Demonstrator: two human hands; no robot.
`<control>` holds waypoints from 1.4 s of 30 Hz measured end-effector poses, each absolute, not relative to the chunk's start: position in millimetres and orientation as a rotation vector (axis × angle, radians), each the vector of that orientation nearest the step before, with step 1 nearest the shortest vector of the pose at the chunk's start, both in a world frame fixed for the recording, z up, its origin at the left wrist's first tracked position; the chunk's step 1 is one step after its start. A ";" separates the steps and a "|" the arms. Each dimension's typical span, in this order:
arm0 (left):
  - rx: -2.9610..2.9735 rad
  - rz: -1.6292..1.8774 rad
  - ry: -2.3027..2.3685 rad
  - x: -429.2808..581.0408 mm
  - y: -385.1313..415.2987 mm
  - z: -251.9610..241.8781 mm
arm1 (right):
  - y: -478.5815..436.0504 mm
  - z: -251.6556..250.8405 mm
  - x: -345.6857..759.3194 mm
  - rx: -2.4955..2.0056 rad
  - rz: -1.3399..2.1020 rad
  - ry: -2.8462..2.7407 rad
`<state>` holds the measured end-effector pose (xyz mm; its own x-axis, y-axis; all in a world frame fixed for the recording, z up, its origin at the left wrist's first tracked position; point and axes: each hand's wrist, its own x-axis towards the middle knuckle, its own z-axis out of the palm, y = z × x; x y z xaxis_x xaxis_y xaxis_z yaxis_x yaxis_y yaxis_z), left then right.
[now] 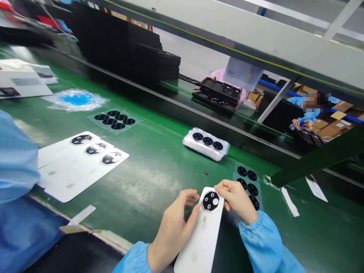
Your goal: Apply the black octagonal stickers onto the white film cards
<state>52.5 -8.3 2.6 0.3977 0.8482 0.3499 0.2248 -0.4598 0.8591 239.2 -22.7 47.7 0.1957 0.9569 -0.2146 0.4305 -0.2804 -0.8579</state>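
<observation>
A white phone back cover (203, 239) with a black camera disc (211, 201) near its top is in front of me, slightly tilted. My right hand (236, 199) pinches the cover's top right corner between thumb and fingertips. At the cover's left edge is my left hand (178, 222), thumb along the edge and fingers curved but apart, slightly blurred. Whether its thumb presses on the cover I cannot tell. Beside my right wrist lies a clear sheet of black camera discs (252, 189), partly hidden by the hand and sleeve.
Several white back covers (82, 170) lie left, beside a co-worker's blue sleeve (17, 155). A stack of clear-wrapped discs (206, 144), another disc sheet (115, 119) and a plastic bag (75, 99) rest on the green bench. A green post (321, 163) slants at right; people work beyond.
</observation>
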 end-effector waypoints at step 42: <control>1.027 0.639 0.643 73.6 3.5 36.8 | -35.1 33.8 256.1 -1.595 1.162 -1.164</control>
<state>73.6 3.5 36.8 0.6492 0.7390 -0.1799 -0.1754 0.3756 0.9100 256.1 -35.1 33.8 0.1449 0.9681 -0.2044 0.2059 -0.2316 -0.9508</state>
